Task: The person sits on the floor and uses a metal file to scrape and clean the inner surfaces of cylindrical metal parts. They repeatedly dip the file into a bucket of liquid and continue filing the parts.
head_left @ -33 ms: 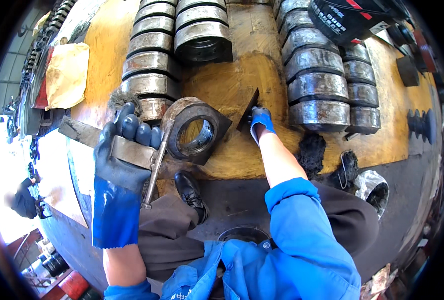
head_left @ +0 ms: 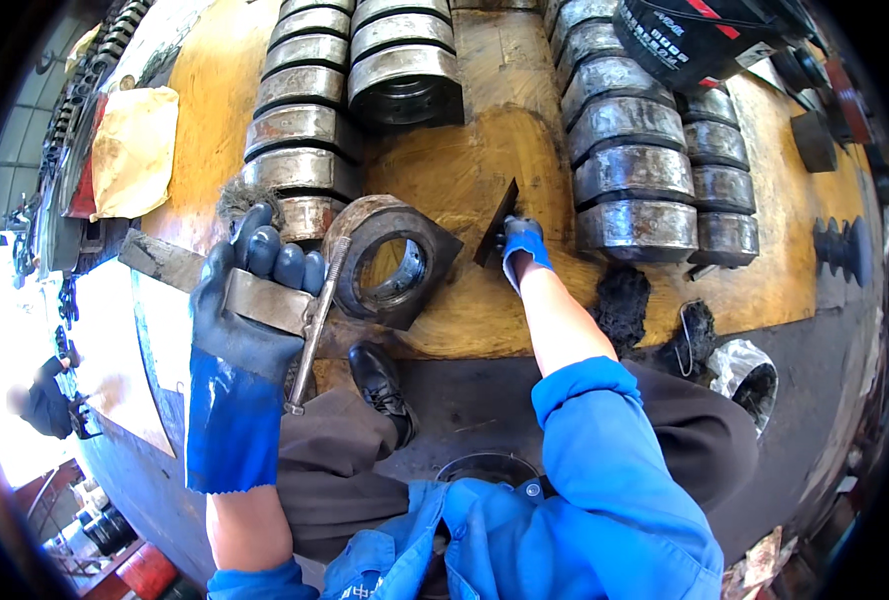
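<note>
The person is sitting by a big yellow-brown worktop (head_left: 214, 90). The left hand (head_left: 249, 300), in 1 dark blue glove, is wrapping its grip tight around a flat rusty metal bar (head_left: 264, 300). 1 thin threaded rod (head_left: 314, 325) is leaning against that hand, with its top end touching a thick metal ring (head_left: 389, 260). I cannot tell if the fingers are holding the rod too. The ring is tilting up on its edge just beside the left hand, near the front edge of the worktop.

The right hand (head_left: 522, 245), in 1 brighter blue glove, is closing its grip on the low end of 1 dark flat blade (head_left: 497, 222). The blade is standing on the worktop just right of the ring.

Behind the ring, round metal rings are lying in rows. On the left I am counting 2 rows (head_left: 309, 120), with about 6 in the nearer row and 3 in the next. On the right, 2 more rows (head_left: 634, 150) are showing about 5 and 4.

1 yellow paper bag (head_left: 134, 145) is lying flat at the far left of the worktop. 1 black box-like thing with red and white marks (head_left: 684, 40) is sitting at the top right. 2 dark clumps of wire wool (head_left: 619, 300) are lying near the right arm.
</note>
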The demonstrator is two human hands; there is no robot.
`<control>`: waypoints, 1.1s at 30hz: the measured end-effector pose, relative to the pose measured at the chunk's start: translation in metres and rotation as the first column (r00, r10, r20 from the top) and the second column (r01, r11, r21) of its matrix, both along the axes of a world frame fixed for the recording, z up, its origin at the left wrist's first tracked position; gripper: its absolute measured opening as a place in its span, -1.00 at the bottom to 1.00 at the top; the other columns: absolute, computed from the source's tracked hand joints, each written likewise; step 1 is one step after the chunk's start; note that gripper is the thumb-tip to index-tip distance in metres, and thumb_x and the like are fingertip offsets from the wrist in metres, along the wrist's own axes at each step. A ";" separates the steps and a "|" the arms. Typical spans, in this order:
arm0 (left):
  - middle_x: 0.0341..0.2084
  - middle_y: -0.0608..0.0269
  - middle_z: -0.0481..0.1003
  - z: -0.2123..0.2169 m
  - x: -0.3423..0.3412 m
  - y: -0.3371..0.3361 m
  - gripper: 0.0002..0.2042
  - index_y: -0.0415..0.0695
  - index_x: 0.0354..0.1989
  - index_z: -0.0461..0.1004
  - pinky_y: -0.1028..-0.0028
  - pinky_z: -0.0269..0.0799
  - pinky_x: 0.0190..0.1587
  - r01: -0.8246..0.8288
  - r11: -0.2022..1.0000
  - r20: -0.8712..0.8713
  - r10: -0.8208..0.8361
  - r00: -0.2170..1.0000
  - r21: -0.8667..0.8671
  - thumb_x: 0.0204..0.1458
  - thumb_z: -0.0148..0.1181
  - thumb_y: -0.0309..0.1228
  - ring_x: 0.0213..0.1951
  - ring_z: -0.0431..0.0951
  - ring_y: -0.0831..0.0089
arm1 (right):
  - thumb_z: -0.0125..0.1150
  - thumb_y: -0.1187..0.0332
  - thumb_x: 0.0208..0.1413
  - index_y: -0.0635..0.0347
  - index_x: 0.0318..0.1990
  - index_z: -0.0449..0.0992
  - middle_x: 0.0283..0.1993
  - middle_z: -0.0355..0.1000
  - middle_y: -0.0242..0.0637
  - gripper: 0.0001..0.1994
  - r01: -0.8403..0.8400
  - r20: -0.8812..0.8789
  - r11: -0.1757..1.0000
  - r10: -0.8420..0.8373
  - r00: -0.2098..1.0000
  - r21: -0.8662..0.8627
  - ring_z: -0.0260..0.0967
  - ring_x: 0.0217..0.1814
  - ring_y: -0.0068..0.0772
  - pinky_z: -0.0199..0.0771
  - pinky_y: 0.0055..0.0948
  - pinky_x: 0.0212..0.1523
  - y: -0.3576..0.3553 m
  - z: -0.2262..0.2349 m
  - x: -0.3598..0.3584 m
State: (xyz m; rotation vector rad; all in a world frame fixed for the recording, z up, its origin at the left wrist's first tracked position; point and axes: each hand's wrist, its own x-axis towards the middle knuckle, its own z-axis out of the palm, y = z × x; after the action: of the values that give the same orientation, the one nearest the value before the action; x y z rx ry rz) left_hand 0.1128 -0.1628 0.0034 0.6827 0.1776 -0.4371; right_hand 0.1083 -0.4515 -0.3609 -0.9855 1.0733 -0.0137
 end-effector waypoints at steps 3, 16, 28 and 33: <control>-0.25 0.31 0.53 0.007 -0.006 -0.005 -0.53 -0.21 0.16 0.28 0.19 0.24 0.13 -0.018 1.000 0.006 0.018 1.000 0.012 0.14 -0.02 -0.19 -0.19 0.46 0.31 | 0.07 0.36 0.12 0.14 -0.27 0.43 -0.54 0.41 -0.30 -0.91 -0.070 0.023 0.996 0.071 0.997 -0.062 0.35 -0.63 -0.42 0.34 -0.40 -0.72 0.002 0.005 -0.012; -0.36 0.34 0.56 0.017 -0.013 -0.018 -0.58 -0.22 0.08 0.35 0.20 0.31 0.07 -0.058 0.998 -0.015 0.058 0.998 0.010 0.09 0.03 -0.24 -0.25 0.50 0.35 | 0.15 0.37 0.03 0.13 -0.23 0.55 -0.40 0.53 -0.24 -0.84 -0.828 -0.318 0.331 0.807 0.497 -0.453 0.46 -0.39 -0.35 0.48 -0.33 -0.37 0.029 -0.052 -0.094; -0.25 0.30 0.50 -0.003 -0.003 0.004 -0.54 -0.25 0.12 0.31 0.19 0.23 0.10 0.135 0.984 0.177 -0.113 0.978 -0.115 0.13 -0.02 -0.19 -0.20 0.44 0.33 | 0.25 0.36 -0.09 0.21 -0.21 0.48 -0.32 0.53 -0.14 -0.74 -0.755 -0.477 0.273 0.635 0.607 -0.597 0.48 -0.26 -0.29 0.47 -0.36 -0.21 -0.047 -0.022 -0.030; -0.26 0.30 0.49 0.004 -0.008 -0.012 -0.54 -0.25 0.12 0.31 0.20 0.22 0.10 0.057 0.995 0.104 -0.048 0.993 -0.083 0.13 -0.03 -0.20 -0.20 0.42 0.35 | 0.28 0.36 -0.10 0.17 -0.15 0.45 -0.22 0.50 -0.03 -0.69 -0.626 -0.331 0.367 0.609 0.720 -0.688 0.48 -0.14 -0.06 0.46 -0.21 -0.12 -0.005 -0.001 -0.092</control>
State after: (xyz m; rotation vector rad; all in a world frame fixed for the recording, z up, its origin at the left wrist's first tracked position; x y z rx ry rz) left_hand 0.1050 -0.1747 0.0073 0.6252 0.0439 -0.4563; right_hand 0.0159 -0.4564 -0.3622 -2.1746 0.6049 0.1796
